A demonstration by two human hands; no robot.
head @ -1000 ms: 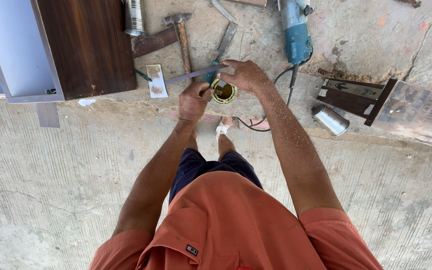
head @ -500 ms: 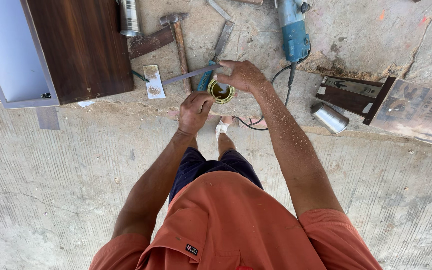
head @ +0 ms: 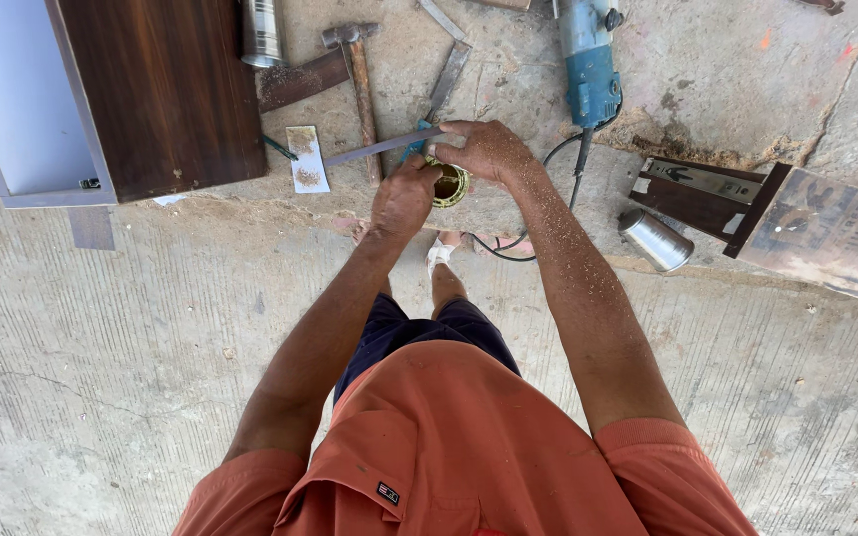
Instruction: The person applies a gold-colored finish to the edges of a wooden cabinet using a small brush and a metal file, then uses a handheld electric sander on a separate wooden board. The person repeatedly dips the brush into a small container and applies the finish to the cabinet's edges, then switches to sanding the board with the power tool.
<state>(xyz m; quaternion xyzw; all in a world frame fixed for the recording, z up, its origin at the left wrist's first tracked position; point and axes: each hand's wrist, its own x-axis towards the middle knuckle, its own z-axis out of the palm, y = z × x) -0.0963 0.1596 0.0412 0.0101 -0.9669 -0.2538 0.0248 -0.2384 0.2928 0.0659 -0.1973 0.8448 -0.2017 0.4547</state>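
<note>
A small round tin (head: 449, 185) with a gold rim stands open on the concrete ledge in front of me. My left hand (head: 402, 197) grips the tin's left side. My right hand (head: 487, 149) is closed around the blue handle end of a long thin metal blade (head: 374, 149), which sticks out to the left over the tin's rim. Both forearms are dusted with sawdust. How deep the tool's tip reaches into the tin is hidden by my fingers.
On the ledge lie a hammer (head: 359, 79), a flat chisel (head: 447, 77), a blue angle grinder (head: 588, 65) with its black cord, two steel cans (head: 653, 239), a dark wood panel (head: 161, 89) and a wood-and-metal piece (head: 747, 203). Ribbed concrete floor lies below.
My left hand has moved up from beside the tin and taken hold of it. My right hand with the blade has stayed over the tin.
</note>
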